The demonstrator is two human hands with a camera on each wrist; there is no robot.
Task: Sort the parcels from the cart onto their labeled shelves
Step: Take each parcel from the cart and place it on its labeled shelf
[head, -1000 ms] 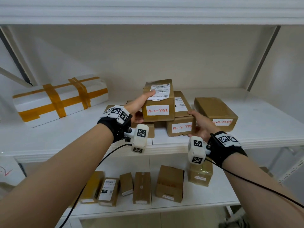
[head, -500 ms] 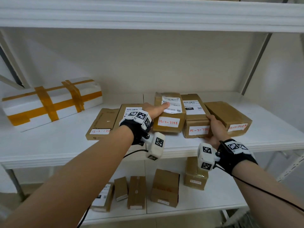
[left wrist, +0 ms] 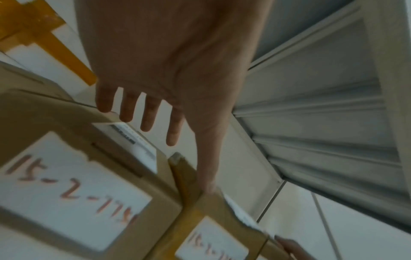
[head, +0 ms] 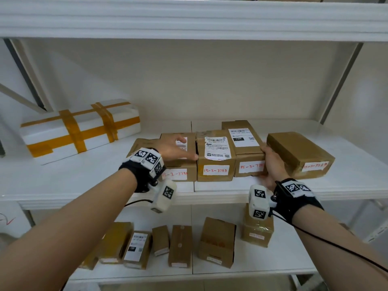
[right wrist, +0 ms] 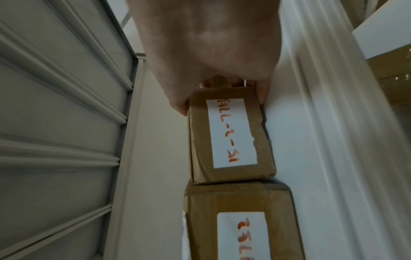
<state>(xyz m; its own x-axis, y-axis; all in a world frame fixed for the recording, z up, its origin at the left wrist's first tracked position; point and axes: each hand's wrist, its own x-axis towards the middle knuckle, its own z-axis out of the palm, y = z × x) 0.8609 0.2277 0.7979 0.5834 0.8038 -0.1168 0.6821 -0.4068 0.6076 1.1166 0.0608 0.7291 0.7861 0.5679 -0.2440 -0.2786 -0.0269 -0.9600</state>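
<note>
- Head view: even, soft white light is falling across the shelf (head: 63,181); no hard glare is showing. Straight shelf edges are bowing toward the frame borders.
- Short, soft shadows are lying under the parcels (head: 216,156) and beneath the shelf lip.
- Left wrist view: dim; the left hand (left wrist: 169,58) is sitting in shade, and motion blur is smearing the handwritten labels.
- Right wrist view: the right hand (right wrist: 211,44) is reading dark against pale surfaces; the right side is streaking and washing out.
</note>
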